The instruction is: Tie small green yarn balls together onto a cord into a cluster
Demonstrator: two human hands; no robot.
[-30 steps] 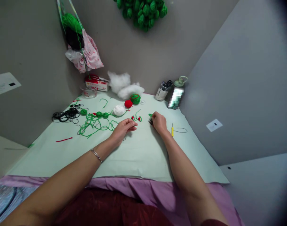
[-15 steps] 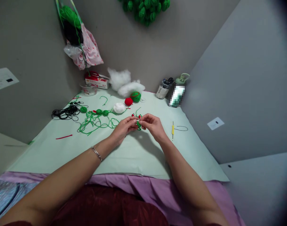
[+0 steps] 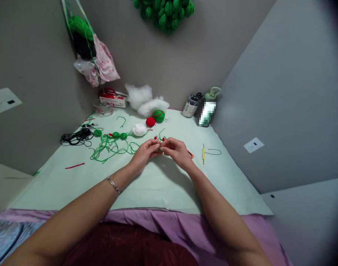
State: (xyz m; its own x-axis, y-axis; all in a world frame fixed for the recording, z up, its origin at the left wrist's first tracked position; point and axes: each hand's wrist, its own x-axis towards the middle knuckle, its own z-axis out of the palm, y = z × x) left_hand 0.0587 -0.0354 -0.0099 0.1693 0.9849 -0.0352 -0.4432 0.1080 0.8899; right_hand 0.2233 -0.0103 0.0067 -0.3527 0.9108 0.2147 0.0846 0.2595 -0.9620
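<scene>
My left hand [image 3: 145, 153] and my right hand [image 3: 176, 152] meet over the middle of the table, fingertips pinched together. Between them is a small piece of green yarn work [image 3: 160, 148], mostly hidden by the fingers. Just beyond the fingertips lie small red-and-white pieces [image 3: 164, 139] with green yarn ends. An orange object [image 3: 191, 154] pokes out from behind my right hand; its kind cannot be made out. Farther right lies a yellow-handled crochet hook [image 3: 203, 153] beside a dark loop of cord [image 3: 214, 152].
Tangled green yarn [image 3: 110, 147] and black cord [image 3: 78, 136] spread over the left side. Behind are a white yarn ball [image 3: 139, 129], a red ball [image 3: 150, 122], a green ball [image 3: 159, 116], white stuffing [image 3: 139, 96], a plastic cup [image 3: 104, 109], a pen holder [image 3: 189, 107] and a bottle [image 3: 212, 94].
The fingers have closed in so the green yarn work shows less. My right hand has shifted slightly left, and an orange object shows beside it. The whole view has tilted slightly.
</scene>
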